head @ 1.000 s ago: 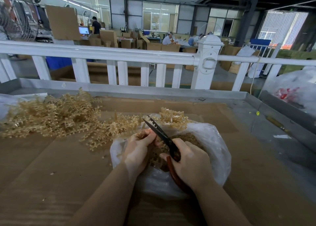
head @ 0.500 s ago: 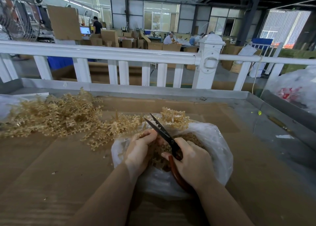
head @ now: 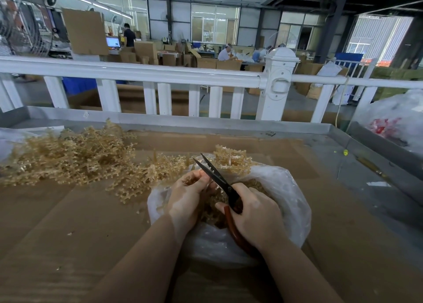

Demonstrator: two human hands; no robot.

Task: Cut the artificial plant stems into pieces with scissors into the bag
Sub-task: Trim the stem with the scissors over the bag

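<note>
The right hand (head: pixel 254 213) has its fingers curled round the red-brown handles of the scissors (head: pixel 219 181). The dark blades point up and away to the left, and they are parted a little at the tips. The left hand (head: pixel 187 195) pinches a small piece of stem (head: pixel 191 180) between thumb and fingers, just beside the blades, over the mouth of the clear plastic bag (head: pixel 286 188). The bag lies open on the cardboard sheet (head: pixel 68 222) and already holds many cut pieces (head: pixel 212 208).

To do this cut well, I think the stem should go deep between the blades, near the pivot, where the force is strongest. The left fingertips are very close to the edge, so they should stay behind the cutting line. The cut should happen over the opening, so that the piece drops inside and not on the cardboard, where a few crumbs already lie.

The pile of uncut stems (head: pixel 68 156) waits to the left, with one bunch (head: pixel 231 159) at the far rim of the bag. Much work seems left.
</note>
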